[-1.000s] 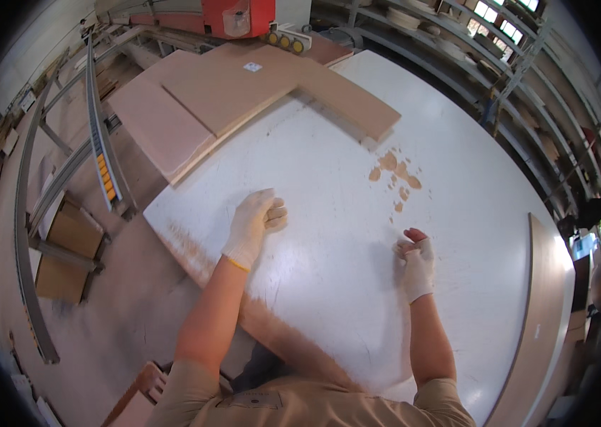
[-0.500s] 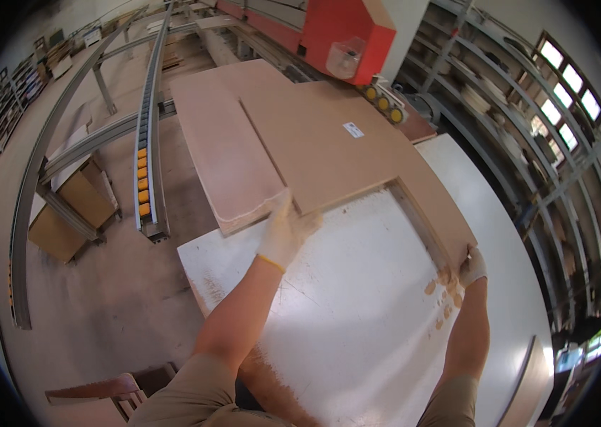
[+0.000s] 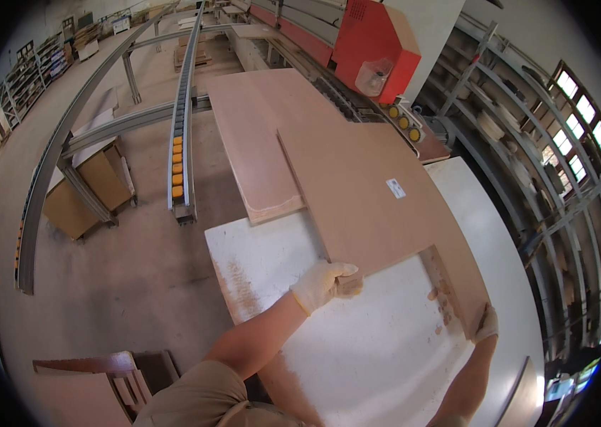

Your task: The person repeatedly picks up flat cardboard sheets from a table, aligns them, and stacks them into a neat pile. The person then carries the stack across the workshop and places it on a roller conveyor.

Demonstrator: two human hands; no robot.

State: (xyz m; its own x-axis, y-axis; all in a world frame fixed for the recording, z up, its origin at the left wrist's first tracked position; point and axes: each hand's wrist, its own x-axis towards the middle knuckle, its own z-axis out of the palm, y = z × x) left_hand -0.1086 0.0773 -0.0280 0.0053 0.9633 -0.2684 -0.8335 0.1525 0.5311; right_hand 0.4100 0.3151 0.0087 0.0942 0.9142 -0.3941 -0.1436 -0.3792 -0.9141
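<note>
Two brown boards lie on one white table [image 3: 265, 263]. The nearer, notched board [image 3: 364, 199] rests across the table's far part, overlapping the second board [image 3: 251, 135] behind it. The left hand [image 3: 323, 283], gloved, is curled closed over the notched board's near edge. The right hand [image 3: 487, 324], also gloved, grips that board's near right corner, though it is small and how tightly it closes is hard to tell. One red machine [image 3: 371, 43] stands beyond.
</note>
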